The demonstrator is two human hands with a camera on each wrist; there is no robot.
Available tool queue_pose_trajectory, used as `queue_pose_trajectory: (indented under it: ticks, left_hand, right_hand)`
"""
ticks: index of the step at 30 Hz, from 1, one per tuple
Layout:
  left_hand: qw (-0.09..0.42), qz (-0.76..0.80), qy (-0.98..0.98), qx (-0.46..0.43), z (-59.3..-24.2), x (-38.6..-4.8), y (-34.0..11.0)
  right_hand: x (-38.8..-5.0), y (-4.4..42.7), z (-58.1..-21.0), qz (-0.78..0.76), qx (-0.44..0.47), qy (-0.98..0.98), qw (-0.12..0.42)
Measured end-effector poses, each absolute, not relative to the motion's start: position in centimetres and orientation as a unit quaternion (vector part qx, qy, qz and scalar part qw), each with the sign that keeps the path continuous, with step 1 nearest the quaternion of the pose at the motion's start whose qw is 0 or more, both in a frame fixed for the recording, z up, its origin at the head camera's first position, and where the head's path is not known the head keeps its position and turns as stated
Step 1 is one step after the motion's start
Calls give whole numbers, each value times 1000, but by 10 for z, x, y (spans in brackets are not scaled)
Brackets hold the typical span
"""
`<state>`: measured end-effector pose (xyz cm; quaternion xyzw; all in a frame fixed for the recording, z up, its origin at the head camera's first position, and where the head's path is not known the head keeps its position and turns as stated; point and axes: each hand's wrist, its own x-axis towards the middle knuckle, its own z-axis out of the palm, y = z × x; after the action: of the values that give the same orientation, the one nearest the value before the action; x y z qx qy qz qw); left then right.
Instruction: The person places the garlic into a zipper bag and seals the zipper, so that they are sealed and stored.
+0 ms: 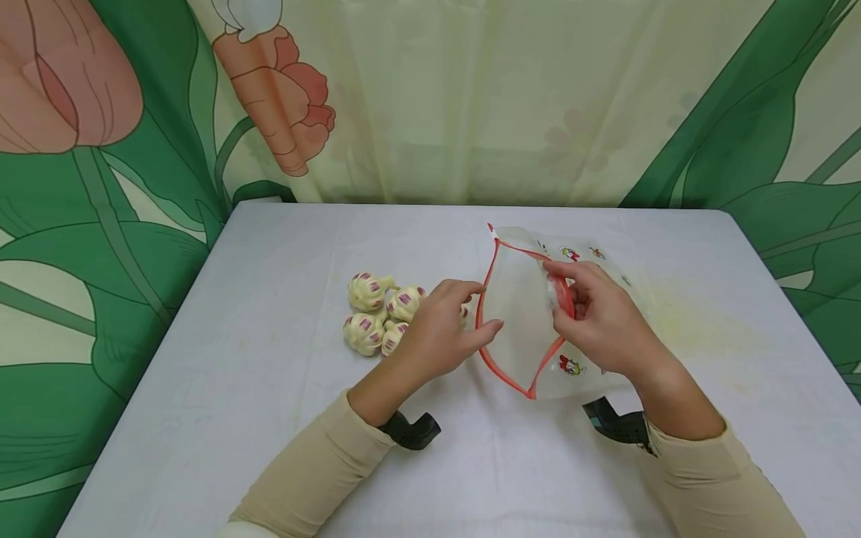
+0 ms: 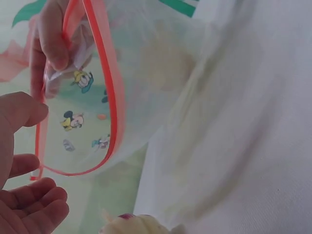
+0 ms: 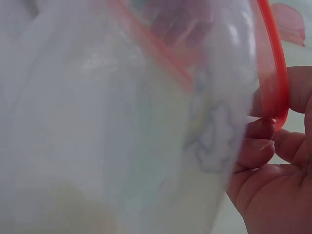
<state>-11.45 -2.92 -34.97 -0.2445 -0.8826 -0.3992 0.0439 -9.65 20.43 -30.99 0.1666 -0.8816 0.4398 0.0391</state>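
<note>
A clear plastic pouch (image 1: 514, 314) with a red zip edge and small cartoon prints stands with its mouth spread wide. My right hand (image 1: 599, 317) pinches the far side of that red edge between thumb and fingers; the right wrist view shows the fingers (image 3: 258, 146) curled at the edge. On the other side of the mouth is my left hand (image 1: 440, 329), thumb and fingers apart, close against the red edge. In the left wrist view its thumb and fingers (image 2: 34, 204) are spread, pinching nothing. Several garlic bulbs (image 1: 366, 332), cream with purple marks, lie beside the left hand, which partly hides them.
A white-covered table (image 1: 202, 418) carries everything. Behind it hangs a patterned curtain (image 1: 457, 97) with green leaves and flowers. Each wrist wears a black strap-like mount (image 1: 412, 432).
</note>
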Motion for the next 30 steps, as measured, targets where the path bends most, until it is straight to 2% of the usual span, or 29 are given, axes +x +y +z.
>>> queue_pose_trajectory:
  ticks: [21, 30]
  left_hand:
    - [29, -391, -892, -225, -347, -108, -47]
    - [66, -397, -885, -233, -348, -102, -72]
  right_hand:
    - [-97, 204, -309, 444, 159, -881, 36]
    - [-97, 204, -308, 441, 158, -883, 36]
